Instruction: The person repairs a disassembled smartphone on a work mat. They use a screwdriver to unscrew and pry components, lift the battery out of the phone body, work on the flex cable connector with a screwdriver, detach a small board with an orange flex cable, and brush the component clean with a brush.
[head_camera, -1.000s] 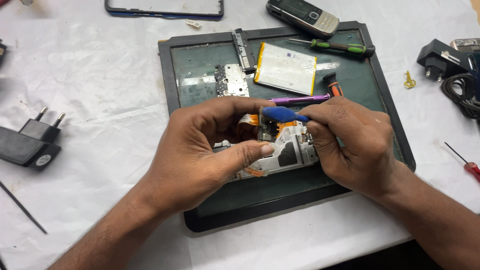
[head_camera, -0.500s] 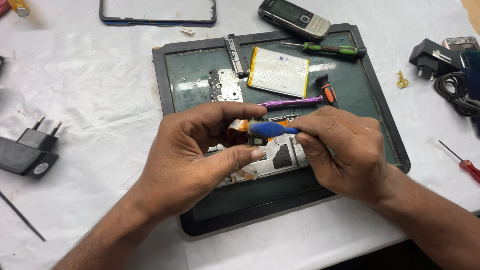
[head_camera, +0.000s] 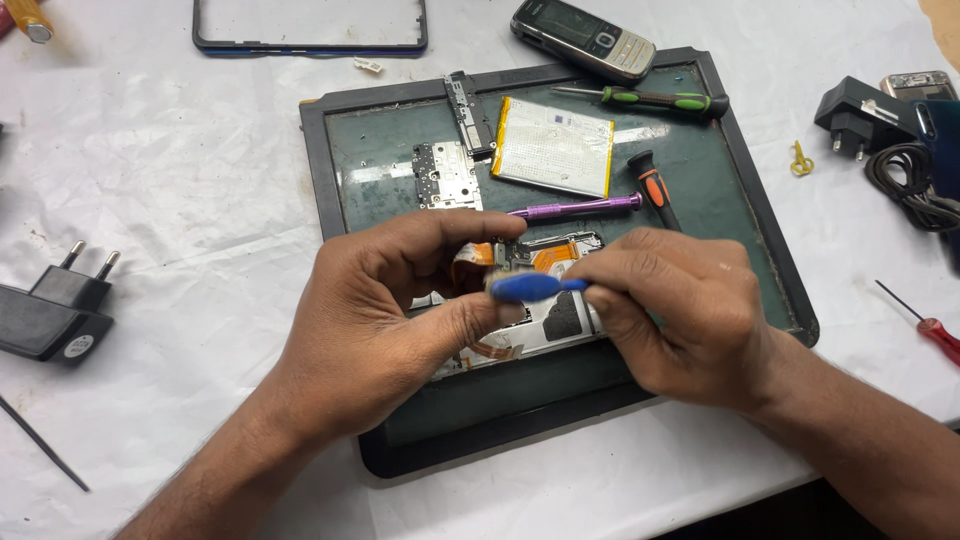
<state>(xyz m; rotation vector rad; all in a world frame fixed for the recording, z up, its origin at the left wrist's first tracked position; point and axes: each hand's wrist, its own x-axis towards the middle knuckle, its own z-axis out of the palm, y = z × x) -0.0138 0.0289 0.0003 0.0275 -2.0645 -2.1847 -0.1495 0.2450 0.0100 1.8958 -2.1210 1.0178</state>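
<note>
At frame centre, your left hand (head_camera: 385, 315) pinches the opened phone chassis (head_camera: 545, 300) steady on the work mat (head_camera: 340, 190), so your right hand (head_camera: 680, 310), grip pressed on the blue pry tool (head_camera: 525, 288), can work its edge.

Both arms were bare from the forearms down, no sleeves showing. The left hand (head_camera: 385, 320) and right hand (head_camera: 685, 315) wore no gloves, with short, trimmed nails on the fingers.
</note>
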